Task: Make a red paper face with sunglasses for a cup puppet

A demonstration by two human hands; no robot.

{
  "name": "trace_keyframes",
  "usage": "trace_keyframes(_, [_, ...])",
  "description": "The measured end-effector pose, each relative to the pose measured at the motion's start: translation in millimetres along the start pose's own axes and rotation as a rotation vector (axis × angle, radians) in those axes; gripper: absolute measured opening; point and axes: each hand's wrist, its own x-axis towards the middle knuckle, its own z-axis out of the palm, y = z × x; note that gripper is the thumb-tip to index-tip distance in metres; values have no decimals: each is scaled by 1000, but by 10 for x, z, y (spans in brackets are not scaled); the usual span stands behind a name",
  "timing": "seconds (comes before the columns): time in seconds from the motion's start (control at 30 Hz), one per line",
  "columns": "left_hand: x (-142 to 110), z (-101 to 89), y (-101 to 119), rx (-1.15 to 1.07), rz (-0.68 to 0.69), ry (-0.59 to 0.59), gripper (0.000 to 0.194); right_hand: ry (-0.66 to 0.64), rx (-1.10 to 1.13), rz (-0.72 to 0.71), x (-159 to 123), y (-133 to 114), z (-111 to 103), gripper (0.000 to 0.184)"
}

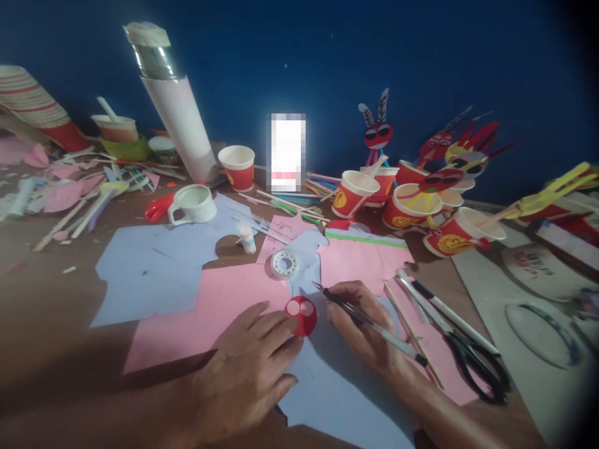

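Note:
A small red paper disc (304,323) with two pale pink circles lies on blue paper (327,380). My left hand (248,368) rests flat with its fingers stretched out, and a fingertip touches the disc's left edge. Between the thumb and fingers of my right hand (362,318) is a pen (365,319), its tip pointing up and left, just above the disc and apart from it. Beyond the disc sits a white tape roll (284,264). Black-handled scissors (468,358) and a thin wooden stick (428,358) lie to the right of my right hand.
Red paper cups (358,194), some with paper faces (378,134), stand at the back right. A white flask (178,118), a cup stack (42,112) and a white mug (194,204) are at the left. Pink paper (168,343) and scraps (65,196) cover the table.

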Motion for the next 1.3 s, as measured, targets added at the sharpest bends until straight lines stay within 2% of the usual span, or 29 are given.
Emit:
trace_keyframes(0.13, [-12, 12, 10, 10, -3, 51, 23, -24, 18, -13, -11, 18, -1, 10])
trace_keyframes(0.27, [-10, 18, 9, 22, 11, 89, 23, -54, 33, 42, 0, 52, 8, 10])
trace_keyframes(0.57, [23, -29, 4, -84, -9, -60, 22, -98, -3, 64, 12, 86, 9, 10])
trace_keyframes(0.83, [21, -12, -2, -61, -2, -65, 21, -110, -61, 47, 1, 88, -16, 13])
trace_keyframes(1.3, [21, -24, 9, 16, 6, -26, 27, -78, 55, 29, 10, 54, -6, 10])
